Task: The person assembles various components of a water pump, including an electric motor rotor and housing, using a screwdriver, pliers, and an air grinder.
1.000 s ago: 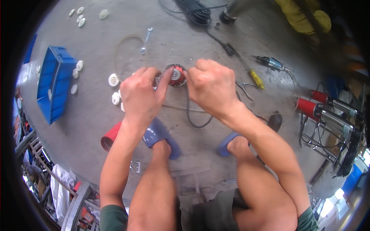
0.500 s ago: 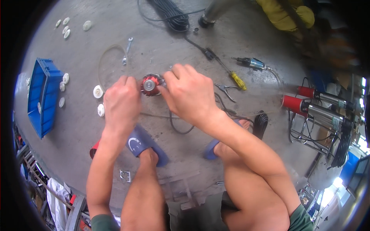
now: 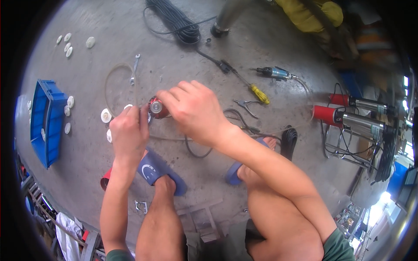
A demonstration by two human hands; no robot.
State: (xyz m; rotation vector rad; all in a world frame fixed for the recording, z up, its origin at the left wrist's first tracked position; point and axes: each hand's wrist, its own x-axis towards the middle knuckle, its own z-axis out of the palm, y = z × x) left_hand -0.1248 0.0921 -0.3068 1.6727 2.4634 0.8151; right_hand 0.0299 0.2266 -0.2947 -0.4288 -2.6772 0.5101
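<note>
A small red round part with a silver metal centre is held above the floor, between my hands. My right hand is closed over its right side, covering much of it. My left hand is closed at its left edge, with fingers pinched together; what lies inside them is hidden. Just behind the left hand a clear hose curves over the floor. Beyond it lies a wrench. White round discs lie left of my left hand.
On the left stands a blue bin. Right of my hands are pliers, a yellow-handled screwdriver and a blue air tool. Coiled black cable lies at the back. Red-and-silver cylindrical units rest on a metal rack at right.
The view has shifted slightly. My right hand has turned further over the red part and covers more of it. Both hands and the part sit a little lower and further left.
</note>
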